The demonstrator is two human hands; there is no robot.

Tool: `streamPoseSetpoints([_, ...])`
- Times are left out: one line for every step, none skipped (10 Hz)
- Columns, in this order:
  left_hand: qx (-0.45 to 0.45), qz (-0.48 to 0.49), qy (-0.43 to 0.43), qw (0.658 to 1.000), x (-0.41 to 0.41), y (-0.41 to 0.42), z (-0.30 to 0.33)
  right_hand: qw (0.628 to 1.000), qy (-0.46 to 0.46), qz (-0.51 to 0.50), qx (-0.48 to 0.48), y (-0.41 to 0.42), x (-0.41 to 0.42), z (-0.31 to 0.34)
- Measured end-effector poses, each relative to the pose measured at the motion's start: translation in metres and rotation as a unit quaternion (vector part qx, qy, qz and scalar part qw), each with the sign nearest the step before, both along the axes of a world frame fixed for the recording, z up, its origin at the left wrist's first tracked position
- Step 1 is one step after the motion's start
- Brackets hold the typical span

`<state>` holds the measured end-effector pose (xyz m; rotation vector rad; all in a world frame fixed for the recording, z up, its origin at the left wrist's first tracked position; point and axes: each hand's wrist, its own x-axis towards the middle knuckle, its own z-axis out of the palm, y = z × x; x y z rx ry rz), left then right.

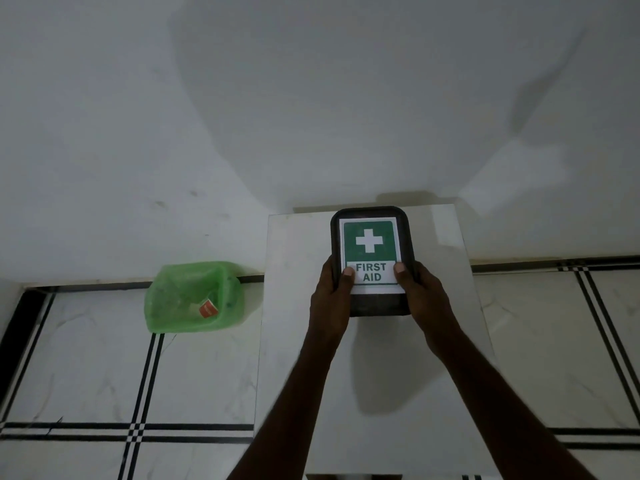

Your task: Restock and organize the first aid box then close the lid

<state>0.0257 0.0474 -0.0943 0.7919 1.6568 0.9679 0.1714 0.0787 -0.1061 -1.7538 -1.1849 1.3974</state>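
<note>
- On the far half of a pale, marble-look tabletop (363,375), close to the white wall (311,98), sits the first aid box (372,261) — a dark, rounded-corner case with its lid shut.
- Across the lid lies a paper label (370,254): a white cross on a green square, with the words FIRST AID printed below it.
- The left hand (330,296) grips the box's left edge, its thumb pressed on the lower-left corner of the label.
- The right hand (424,292) clasps the right edge in the same way, thumb on the label's lower-right corner; the two hands are apart, one on each side, both clamped on the box.
- Both bare forearms reach in from the bottom of the view and cast a soft shadow on the tabletop beneath them.
- To the left, well apart from the box, a translucent green basket (194,299) stands on the tiled floor (86,358) against the wall — inside it lies a small orange packet (207,309), its print too small to read.
- The floor tiles are white with black double lines crossing between them.
</note>
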Motion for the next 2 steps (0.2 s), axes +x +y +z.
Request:
streamPoseSetpoints([-0.014, 0.018, 0.0, 1.0, -0.007, 0.002, 0.01, 1.0, -0.015, -0.006, -0.007, 0.003, 0.006, 0.006])
streamPoseSetpoints([-0.004, 0.039, 0.065, 0.997, -0.014, 0.001, 0.043, 0.997, -0.075, -0.013, 0.023, 0.002, 0.013, 0.036])
